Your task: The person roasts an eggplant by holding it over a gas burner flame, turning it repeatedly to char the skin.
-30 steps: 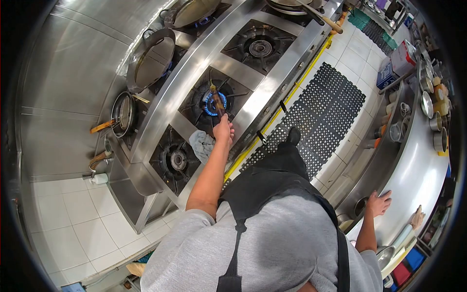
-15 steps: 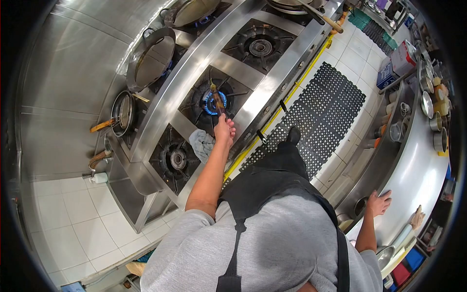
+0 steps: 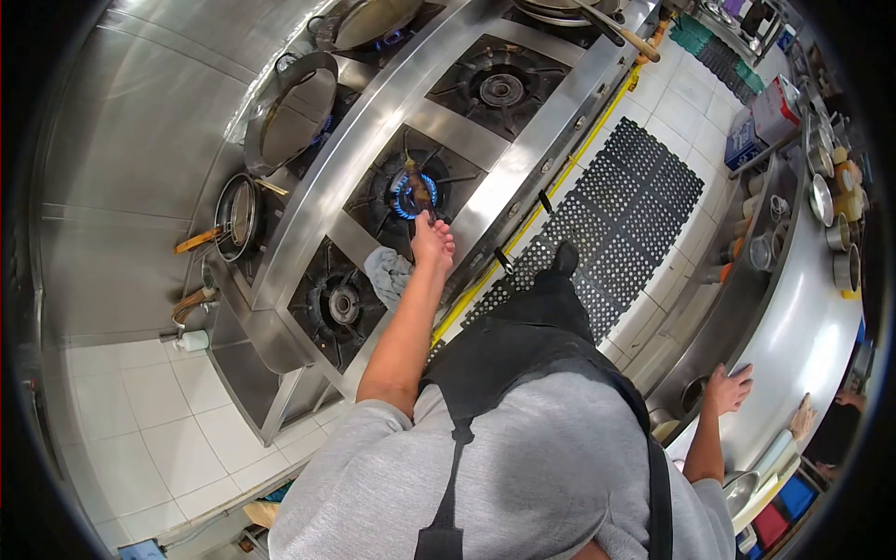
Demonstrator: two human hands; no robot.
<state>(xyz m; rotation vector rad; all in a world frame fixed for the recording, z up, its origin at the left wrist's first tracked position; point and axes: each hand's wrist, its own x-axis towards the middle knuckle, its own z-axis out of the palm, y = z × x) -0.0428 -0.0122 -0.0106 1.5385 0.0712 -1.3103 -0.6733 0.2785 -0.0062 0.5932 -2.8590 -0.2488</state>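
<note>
My left hand (image 3: pixel 433 245) is closed around the lower end of what looks like a long, dark brown eggplant (image 3: pixel 420 189), with a greenish stem end pointing away from me. The eggplant lies over the lit blue flame of a gas burner (image 3: pixel 399 198). Just below that hand, a crumpled grey cloth (image 3: pixel 387 276) sits on the stove edge. Off to the right, my right hand (image 3: pixel 729 389) rests on the edge of the steel counter (image 3: pixel 779 347), fingers extended and apart, holding nothing that I can see.
Unlit burners (image 3: pixel 342 304) flank the lit one. Woks (image 3: pixel 297 114) stand along the back of the stove, with flame under some. A black perforated mat (image 3: pixel 616 219) covers the floor tiles. Metal bowls (image 3: pixel 821 200) line the counter, where another person's hand (image 3: pixel 802 417) shows.
My hands and the eggplant stay almost where they were. The view has shifted very slightly. At the far right edge, a person in dark clothing shows a little more.
</note>
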